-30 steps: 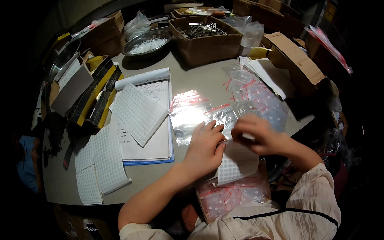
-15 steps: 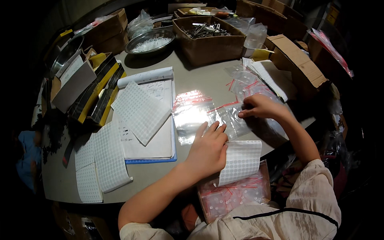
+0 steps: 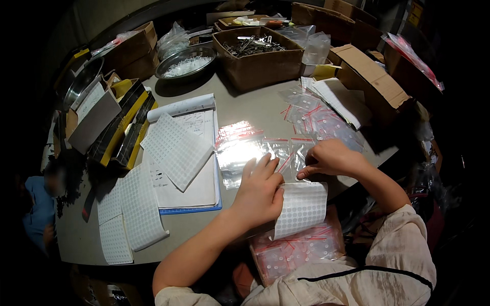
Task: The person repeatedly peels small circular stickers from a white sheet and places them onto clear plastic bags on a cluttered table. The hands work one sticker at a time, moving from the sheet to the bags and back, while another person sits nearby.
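Note:
My left hand [image 3: 261, 191] rests flat near the table's front edge, pinning the top of a white sheet of small round stickers [image 3: 301, 208] that hangs over the edge. My right hand [image 3: 331, 158] is just right of it, index finger pressing down on a small clear zip bag with a red strip [image 3: 295, 153]. More such bags [image 3: 240, 148] lie in front of both hands. A stack of filled zip bags [image 3: 298, 249] lies in my lap below the sticker sheet.
An open notebook [image 3: 196, 168] with sticker sheets [image 3: 176, 150] lies to the left, more sheets [image 3: 133, 209] beside it. Cardboard boxes [image 3: 260, 56], a metal bowl [image 3: 186, 64] and loose bags [image 3: 316, 115] stand further back. A person in blue [image 3: 38, 209] is at far left.
My right hand went out to the bags on the right, then came back toward my left hand and now presses a bag. My left hand stayed on the sticker sheet.

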